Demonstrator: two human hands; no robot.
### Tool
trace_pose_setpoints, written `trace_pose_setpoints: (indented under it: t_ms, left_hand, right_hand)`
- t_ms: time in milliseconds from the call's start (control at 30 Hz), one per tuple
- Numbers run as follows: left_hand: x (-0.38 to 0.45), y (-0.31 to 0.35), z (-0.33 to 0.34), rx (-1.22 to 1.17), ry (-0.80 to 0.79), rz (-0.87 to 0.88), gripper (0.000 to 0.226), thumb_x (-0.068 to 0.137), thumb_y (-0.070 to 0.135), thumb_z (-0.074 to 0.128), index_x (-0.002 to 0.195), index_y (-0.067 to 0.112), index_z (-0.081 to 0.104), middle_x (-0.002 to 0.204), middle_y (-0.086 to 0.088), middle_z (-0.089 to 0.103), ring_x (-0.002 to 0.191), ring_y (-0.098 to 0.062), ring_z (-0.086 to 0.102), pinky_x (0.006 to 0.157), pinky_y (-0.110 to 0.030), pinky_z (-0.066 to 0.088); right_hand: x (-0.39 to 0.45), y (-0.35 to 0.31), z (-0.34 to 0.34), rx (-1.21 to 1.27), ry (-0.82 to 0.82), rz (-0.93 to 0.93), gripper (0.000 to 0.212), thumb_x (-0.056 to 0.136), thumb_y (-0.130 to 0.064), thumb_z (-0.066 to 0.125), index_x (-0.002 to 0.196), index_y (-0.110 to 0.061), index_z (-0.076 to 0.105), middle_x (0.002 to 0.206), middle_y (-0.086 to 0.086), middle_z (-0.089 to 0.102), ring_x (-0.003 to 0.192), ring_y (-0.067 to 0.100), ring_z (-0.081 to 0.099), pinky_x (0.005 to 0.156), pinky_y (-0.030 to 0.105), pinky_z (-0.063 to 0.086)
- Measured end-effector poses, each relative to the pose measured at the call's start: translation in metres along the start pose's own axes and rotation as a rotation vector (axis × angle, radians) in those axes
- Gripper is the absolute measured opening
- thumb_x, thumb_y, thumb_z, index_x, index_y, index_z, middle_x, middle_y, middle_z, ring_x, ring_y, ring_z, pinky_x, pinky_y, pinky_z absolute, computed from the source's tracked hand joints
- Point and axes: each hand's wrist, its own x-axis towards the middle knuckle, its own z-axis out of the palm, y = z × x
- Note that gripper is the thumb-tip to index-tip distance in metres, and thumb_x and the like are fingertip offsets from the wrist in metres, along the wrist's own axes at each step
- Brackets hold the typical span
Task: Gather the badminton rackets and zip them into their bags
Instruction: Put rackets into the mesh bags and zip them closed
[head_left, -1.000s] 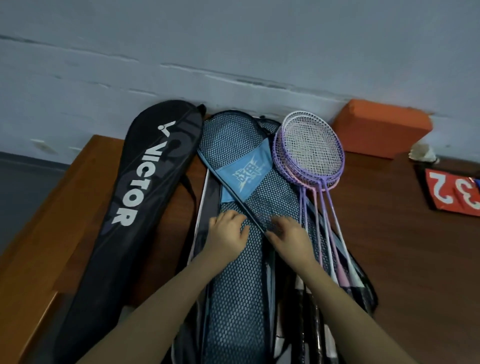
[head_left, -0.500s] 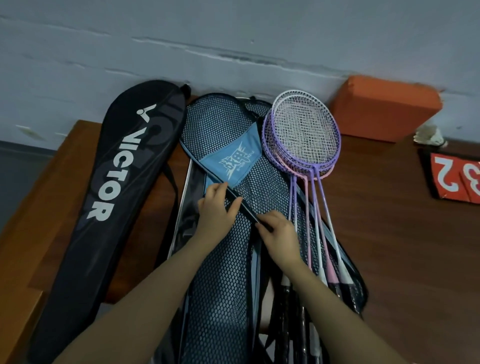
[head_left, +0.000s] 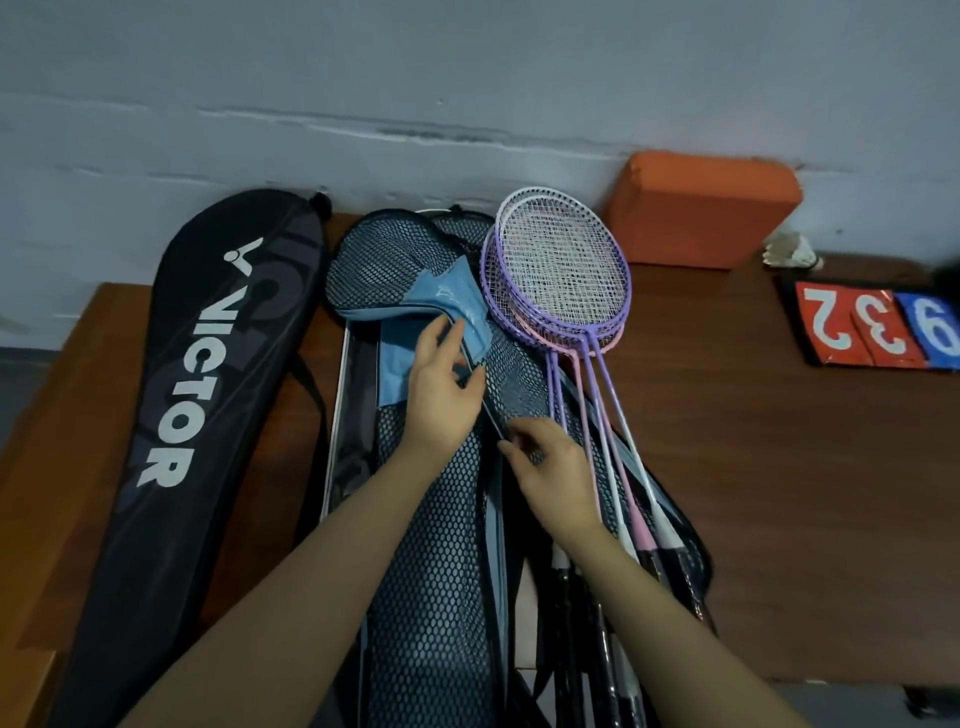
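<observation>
Wooden table (head_left: 779, 467), lower frame. Black Victor racket bag (head_left: 208, 389) closed, left of frame, untouched. Mesh racket bag (head_left: 431, 545) centre, flap folded open. Purple-pink rackets (head_left: 561, 275) stacked right of centre, outside bag, shafts beside right wrist.

Left hand (head_left: 441, 384) pinches blue lining and zipper edge. Right hand (head_left: 550, 467) pinches zipper track lower down.

Risk: zipper may snag mesh or loose lining if edges misalign; rackets could slide off pile.
</observation>
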Motion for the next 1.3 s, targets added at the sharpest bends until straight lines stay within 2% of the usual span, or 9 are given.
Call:
trace_pose_setpoints:
  t_ms: [67,167,333,467,600,833,1033,1200,1300]
  left_hand:
    - [-0.003,0.002,-0.001,-0.011,0.006,0.050,0.054,0.085,0.001,0.061,0.135,0.005,0.043,0.143,-0.007,0.035,0.086,-0.009,0.051,0.074,-0.005,0.041]
    - [-0.007,0.003,-0.004,-0.064,0.019,0.095,0.050,0.084,-0.003,0.058,0.132,0.005,0.047,0.142,-0.008,0.036,0.082,-0.007,0.054,0.069,-0.005,0.043]
    - [0.005,-0.001,-0.020,-0.131,0.068,0.004,0.051,0.088,0.015,0.060,0.135,0.010,0.042,0.144,-0.002,0.033,0.097,-0.009,0.058,0.081,-0.004,0.042]
    - [0.019,0.005,-0.028,-0.173,0.070,-0.050,0.066,0.082,0.027,0.069,0.137,0.009,0.038,0.131,0.002,0.039,0.102,-0.005,0.053,0.086,-0.011,0.044]
    - [0.014,0.020,-0.030,-0.167,0.105,0.024,0.072,0.082,0.020,0.069,0.142,0.017,0.029,0.119,0.001,0.040,0.098,-0.005,0.051,0.084,-0.009,0.042]
    - [0.002,0.020,-0.067,-0.097,0.145,0.154,0.063,0.084,-0.004,0.058,0.141,0.011,0.035,0.103,-0.002,0.042,0.081,0.010,0.050,0.074,-0.004,0.042]
    - [-0.018,-0.022,-0.101,0.046,0.167,0.093,0.063,0.086,-0.001,0.057,0.142,0.015,0.034,0.095,-0.003,0.041,0.075,-0.013,0.048,0.070,-0.019,0.045]
    - [-0.024,-0.059,-0.104,0.103,0.160,-0.048,0.064,0.088,0.004,0.054,0.145,0.011,0.025,0.103,-0.005,0.040,0.081,-0.009,0.045,0.077,-0.009,0.035]
    - [-0.022,-0.072,-0.099,0.289,0.212,-0.224,0.070,0.082,0.011,0.064,0.140,-0.001,0.028,0.119,-0.019,0.043,0.101,-0.025,0.049,0.088,-0.029,0.042]
  right_hand:
    - [0.009,-0.009,0.002,-0.009,0.031,-0.007,0.033,0.084,-0.024,0.067,0.115,-0.014,0.062,0.102,0.002,0.066,0.090,0.020,0.062,0.080,0.039,0.052]
    - [0.030,-0.018,0.007,-0.118,0.007,-0.028,0.040,0.083,-0.031,0.067,0.118,-0.014,0.057,0.112,0.002,0.063,0.096,0.019,0.060,0.080,0.035,0.049]
    - [0.038,-0.017,0.009,-0.157,0.039,-0.079,0.020,0.089,-0.017,0.060,0.106,-0.006,0.064,0.096,0.009,0.065,0.080,0.028,0.062,0.063,0.030,0.041]
    - [0.035,-0.028,0.003,-0.153,0.091,-0.222,0.014,0.086,-0.011,0.063,0.095,0.000,0.068,0.080,0.012,0.064,0.066,0.032,0.059,0.058,0.038,0.046]
    - [0.028,-0.047,0.004,-0.146,0.102,-0.402,0.016,0.082,-0.006,0.066,0.094,0.004,0.069,0.075,0.013,0.064,0.058,0.030,0.059,0.054,0.036,0.046]
    - [0.020,-0.068,0.012,-0.042,-0.006,-0.432,0.027,0.080,-0.013,0.072,0.105,-0.002,0.069,0.086,0.008,0.068,0.071,0.025,0.064,0.063,0.044,0.052]
    - [0.025,-0.063,0.032,0.108,-0.213,-0.166,0.029,0.086,-0.019,0.066,0.114,-0.013,0.066,0.100,0.001,0.065,0.090,0.014,0.062,0.084,0.039,0.053]
    - [0.043,-0.037,0.039,-0.089,-0.238,-0.012,0.034,0.091,-0.022,0.059,0.124,-0.011,0.059,0.114,0.008,0.060,0.098,0.022,0.059,0.089,0.041,0.050]
    - [0.059,-0.022,0.041,-0.248,-0.257,0.038,0.042,0.093,-0.024,0.055,0.132,-0.012,0.050,0.126,0.012,0.053,0.110,0.029,0.054,0.094,0.043,0.046]
